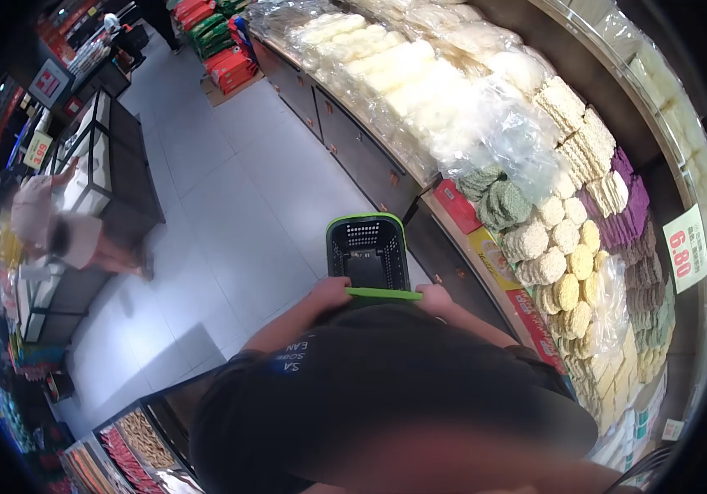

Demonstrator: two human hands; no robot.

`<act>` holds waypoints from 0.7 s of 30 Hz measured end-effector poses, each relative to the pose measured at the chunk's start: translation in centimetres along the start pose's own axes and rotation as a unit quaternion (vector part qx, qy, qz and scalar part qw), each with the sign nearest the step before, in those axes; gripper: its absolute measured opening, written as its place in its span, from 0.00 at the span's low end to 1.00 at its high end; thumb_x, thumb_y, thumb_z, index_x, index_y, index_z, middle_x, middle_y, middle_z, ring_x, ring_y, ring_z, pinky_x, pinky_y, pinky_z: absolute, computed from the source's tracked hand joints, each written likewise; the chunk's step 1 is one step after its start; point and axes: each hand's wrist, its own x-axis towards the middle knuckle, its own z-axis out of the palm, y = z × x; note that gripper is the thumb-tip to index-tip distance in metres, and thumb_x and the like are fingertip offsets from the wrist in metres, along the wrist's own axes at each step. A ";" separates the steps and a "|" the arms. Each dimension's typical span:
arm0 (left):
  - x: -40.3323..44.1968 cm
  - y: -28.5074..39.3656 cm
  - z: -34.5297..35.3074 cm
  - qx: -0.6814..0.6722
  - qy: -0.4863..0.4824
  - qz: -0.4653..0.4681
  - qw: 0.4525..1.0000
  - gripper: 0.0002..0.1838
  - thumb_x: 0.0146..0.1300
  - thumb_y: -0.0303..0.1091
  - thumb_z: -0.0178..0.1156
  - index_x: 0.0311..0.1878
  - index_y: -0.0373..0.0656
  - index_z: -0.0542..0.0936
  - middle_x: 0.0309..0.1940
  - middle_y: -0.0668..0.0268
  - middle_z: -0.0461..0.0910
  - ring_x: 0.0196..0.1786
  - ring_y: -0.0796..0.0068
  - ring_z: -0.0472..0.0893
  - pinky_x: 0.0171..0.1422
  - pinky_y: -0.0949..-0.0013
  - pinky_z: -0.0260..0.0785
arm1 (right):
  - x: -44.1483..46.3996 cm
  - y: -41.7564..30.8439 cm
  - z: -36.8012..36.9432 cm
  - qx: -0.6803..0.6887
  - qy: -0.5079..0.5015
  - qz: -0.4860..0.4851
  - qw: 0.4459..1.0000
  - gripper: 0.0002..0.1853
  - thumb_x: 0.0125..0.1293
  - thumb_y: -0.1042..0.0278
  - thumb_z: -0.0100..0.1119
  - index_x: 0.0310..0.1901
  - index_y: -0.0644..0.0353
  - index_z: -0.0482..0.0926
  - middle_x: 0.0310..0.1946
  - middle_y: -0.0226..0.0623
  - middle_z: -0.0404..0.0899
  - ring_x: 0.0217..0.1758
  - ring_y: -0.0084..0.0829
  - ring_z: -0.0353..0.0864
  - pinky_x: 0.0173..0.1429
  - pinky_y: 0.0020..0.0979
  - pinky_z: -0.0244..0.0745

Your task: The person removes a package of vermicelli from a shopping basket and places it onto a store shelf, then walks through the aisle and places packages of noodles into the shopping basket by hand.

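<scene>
A dark shopping basket [334, 262] with a bright green rim stands in front of my body, and its perforated inside faces up toward me. Across its near side runs a green handle [383, 293]. My left hand [333, 291] is closed around the left end of this handle. At the other end, my right hand [433, 299] grips it too, with part of the fingers hidden. Dark drawer fronts [452, 267] lie just right of the basket.
Noodle cakes [567, 292] and bagged pale noodles [386, 66] fill a long display on the right, under a 6.80 price sign [683, 251]. A blurred person [65, 218] stands by the left counter. Stacked packages [230, 70] sit farther up the tiled aisle [205, 177].
</scene>
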 end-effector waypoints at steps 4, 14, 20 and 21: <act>2.6 -1.9 -2.7 0.019 -0.052 0.058 0.997 0.17 0.56 0.46 0.61 0.45 0.48 0.82 0.43 0.55 0.85 0.50 0.51 0.83 0.54 0.53 0.74 | 1.5 -1.6 0.8 0.047 0.009 0.076 0.996 0.15 0.56 0.52 0.62 0.35 0.56 0.83 0.31 0.47 0.84 0.38 0.50 0.84 0.45 0.47 0.78; 5.9 -12.4 -6.8 -0.027 -0.122 0.131 0.983 0.15 0.55 0.45 0.63 0.41 0.46 0.84 0.38 0.54 0.85 0.44 0.50 0.84 0.51 0.51 0.74 | 4.8 -12.7 4.3 0.057 0.040 0.239 0.969 0.15 0.55 0.50 0.62 0.35 0.52 0.82 0.32 0.45 0.84 0.40 0.50 0.84 0.47 0.47 0.78; 5.4 -17.7 -6.8 0.010 -0.139 0.181 0.973 0.15 0.54 0.45 0.64 0.40 0.47 0.84 0.38 0.54 0.85 0.45 0.48 0.83 0.51 0.52 0.74 | 5.1 -17.3 6.4 0.044 0.067 0.237 0.968 0.12 0.56 0.52 0.62 0.37 0.48 0.80 0.30 0.41 0.84 0.38 0.48 0.85 0.43 0.48 0.78; 5.0 -17.7 -7.5 -0.002 -0.150 0.182 0.972 0.15 0.54 0.45 0.64 0.40 0.47 0.84 0.39 0.53 0.85 0.45 0.48 0.83 0.52 0.52 0.74 | 4.9 -17.8 6.6 0.047 0.078 0.234 0.968 0.12 0.56 0.53 0.62 0.37 0.48 0.80 0.29 0.41 0.84 0.38 0.48 0.85 0.43 0.48 0.78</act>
